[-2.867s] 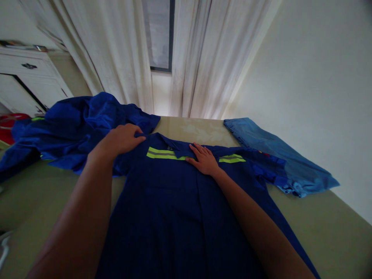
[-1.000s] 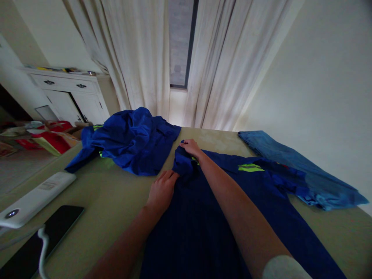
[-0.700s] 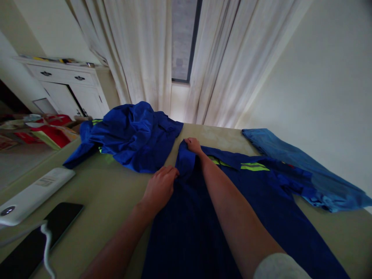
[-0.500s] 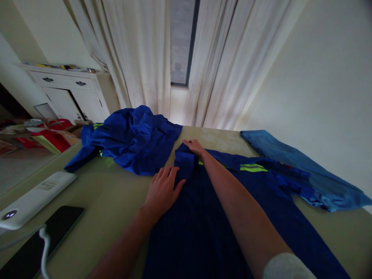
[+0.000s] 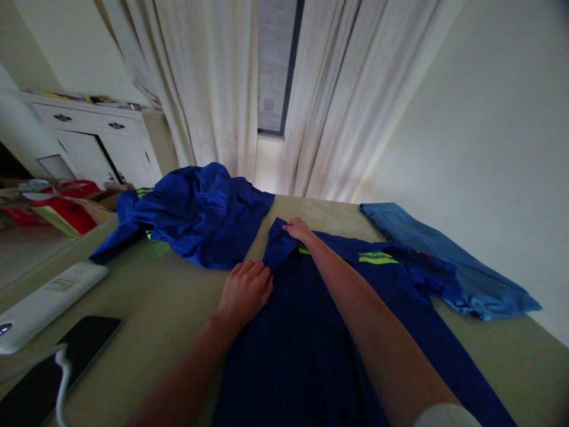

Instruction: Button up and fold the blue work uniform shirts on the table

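A dark blue work jacket (image 5: pixel 306 344) with yellow-green reflective strips lies spread out in front of me. My left hand (image 5: pixel 248 290) is closed on its left edge, fingers curled and thumb tucked against them. Farther back, my right hand (image 5: pixel 297 230) pinches the cloth close to the far left corner, which folds over between the two hands. My right forearm crosses above the jacket and covers part of its strips. Just left of the held corner sits a crumpled blue garment (image 5: pixel 200 213) with similar strips.
Folded light-blue trousers (image 5: pixel 444 255) lie at the right, touching the jacket's sleeve. On the tabletop (image 5: pixel 169 320) at left are a white power bank (image 5: pixel 53 305), a black phone (image 5: pixel 66 367) and a white cable (image 5: pixel 64 379). Curtains (image 5: pixel 213 89) and a white cabinet (image 5: pixel 102 136) stand behind.
My left hand's fingers have closed on the jacket edge, where the thumb was spread before. The corner's flap has shifted and now stretches between both hands. The view has turned slightly.
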Action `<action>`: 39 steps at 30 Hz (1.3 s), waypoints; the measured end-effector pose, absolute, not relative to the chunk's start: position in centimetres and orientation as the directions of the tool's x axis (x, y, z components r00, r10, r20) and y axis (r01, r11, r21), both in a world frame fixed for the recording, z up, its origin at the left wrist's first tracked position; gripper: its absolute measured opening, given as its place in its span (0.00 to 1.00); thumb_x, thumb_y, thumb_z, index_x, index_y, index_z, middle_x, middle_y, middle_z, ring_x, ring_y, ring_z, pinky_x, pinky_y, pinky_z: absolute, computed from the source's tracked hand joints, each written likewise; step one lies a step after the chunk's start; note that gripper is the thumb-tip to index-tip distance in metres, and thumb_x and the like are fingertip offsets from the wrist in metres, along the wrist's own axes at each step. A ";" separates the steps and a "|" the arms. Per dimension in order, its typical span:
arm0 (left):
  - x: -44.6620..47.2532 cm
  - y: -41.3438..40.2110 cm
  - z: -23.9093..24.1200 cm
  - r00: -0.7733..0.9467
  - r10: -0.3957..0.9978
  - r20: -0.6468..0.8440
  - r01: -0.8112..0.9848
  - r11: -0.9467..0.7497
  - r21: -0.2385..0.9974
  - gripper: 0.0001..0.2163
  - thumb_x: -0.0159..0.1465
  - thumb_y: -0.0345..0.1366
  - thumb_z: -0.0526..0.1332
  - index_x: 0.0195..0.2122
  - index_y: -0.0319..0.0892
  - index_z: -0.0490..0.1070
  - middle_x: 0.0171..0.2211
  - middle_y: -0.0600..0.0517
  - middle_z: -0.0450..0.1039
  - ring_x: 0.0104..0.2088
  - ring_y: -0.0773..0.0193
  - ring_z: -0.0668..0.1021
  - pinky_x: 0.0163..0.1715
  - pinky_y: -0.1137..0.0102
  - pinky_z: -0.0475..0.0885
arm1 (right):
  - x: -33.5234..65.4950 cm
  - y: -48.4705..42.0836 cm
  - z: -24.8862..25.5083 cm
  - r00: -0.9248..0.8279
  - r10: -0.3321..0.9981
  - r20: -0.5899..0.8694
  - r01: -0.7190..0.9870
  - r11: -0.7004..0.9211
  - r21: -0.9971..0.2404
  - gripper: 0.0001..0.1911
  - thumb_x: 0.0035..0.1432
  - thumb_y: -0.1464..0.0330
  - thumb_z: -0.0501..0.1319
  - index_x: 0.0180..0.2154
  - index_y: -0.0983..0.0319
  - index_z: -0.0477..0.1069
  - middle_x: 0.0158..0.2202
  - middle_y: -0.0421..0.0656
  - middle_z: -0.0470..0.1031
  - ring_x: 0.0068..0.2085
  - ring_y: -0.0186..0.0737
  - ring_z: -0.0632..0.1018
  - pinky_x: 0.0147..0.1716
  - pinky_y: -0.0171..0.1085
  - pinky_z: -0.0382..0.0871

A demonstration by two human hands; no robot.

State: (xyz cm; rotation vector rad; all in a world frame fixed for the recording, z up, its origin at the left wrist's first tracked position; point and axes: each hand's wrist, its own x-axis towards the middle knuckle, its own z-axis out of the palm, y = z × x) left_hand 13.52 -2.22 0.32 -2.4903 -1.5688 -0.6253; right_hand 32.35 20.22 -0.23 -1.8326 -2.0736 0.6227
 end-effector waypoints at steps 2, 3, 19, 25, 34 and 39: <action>13.1 -2.1 0.2 0.372 0.836 0.403 0.885 -0.451 0.118 0.13 0.73 0.36 0.54 0.33 0.43 0.74 0.34 0.45 0.76 0.40 0.53 0.76 0.42 0.58 0.70 | 32.5 20.4 -0.6 -0.111 0.991 -0.072 0.871 0.062 -0.487 0.11 0.62 0.64 0.65 0.31 0.62 0.82 0.33 0.51 0.82 0.42 0.52 0.82 0.41 0.41 0.71; 13.0 -2.0 0.1 0.370 0.838 0.400 0.885 -0.449 0.121 0.13 0.73 0.38 0.54 0.33 0.43 0.74 0.34 0.45 0.76 0.40 0.53 0.76 0.42 0.58 0.70 | 32.5 20.5 -0.7 -0.105 0.991 -0.082 0.874 0.052 -0.482 0.11 0.61 0.63 0.66 0.31 0.63 0.82 0.34 0.52 0.82 0.42 0.53 0.82 0.42 0.42 0.72; 14.0 -2.1 -1.5 0.452 0.795 0.405 0.717 -0.594 0.365 0.23 0.69 0.30 0.59 0.65 0.46 0.62 0.55 0.45 0.69 0.55 0.54 0.75 0.59 0.57 0.73 | 33.6 17.5 0.7 -0.092 0.989 0.114 0.750 0.144 -0.646 0.20 0.71 0.57 0.55 0.51 0.66 0.74 0.46 0.51 0.81 0.46 0.43 0.81 0.46 0.39 0.72; 14.2 -1.5 -1.8 0.272 0.849 0.452 0.633 -0.512 0.581 0.26 0.65 0.22 0.55 0.63 0.48 0.62 0.60 0.46 0.65 0.60 0.58 0.73 0.64 0.60 0.69 | 37.7 11.2 1.6 -0.440 0.842 0.313 0.567 0.530 -0.630 0.34 0.60 0.47 0.66 0.61 0.58 0.68 0.61 0.50 0.72 0.60 0.47 0.73 0.56 0.43 0.70; 13.8 -0.2 -3.6 -0.011 0.901 0.434 0.884 -0.194 0.425 0.19 0.69 0.47 0.59 0.53 0.39 0.71 0.50 0.39 0.75 0.51 0.44 0.76 0.54 0.50 0.71 | 37.8 8.1 -1.8 -0.454 0.672 0.584 0.487 0.737 -0.469 0.36 0.50 0.47 0.74 0.57 0.54 0.74 0.59 0.50 0.73 0.60 0.53 0.72 0.63 0.53 0.64; 14.0 0.1 -3.1 -0.031 0.939 0.343 0.838 -0.163 0.521 0.14 0.75 0.43 0.49 0.45 0.41 0.70 0.40 0.43 0.78 0.41 0.51 0.81 0.43 0.61 0.72 | 37.9 8.5 -2.5 -0.471 0.655 0.591 0.517 0.748 -0.418 0.25 0.60 0.52 0.70 0.55 0.55 0.75 0.58 0.49 0.73 0.59 0.51 0.73 0.62 0.52 0.66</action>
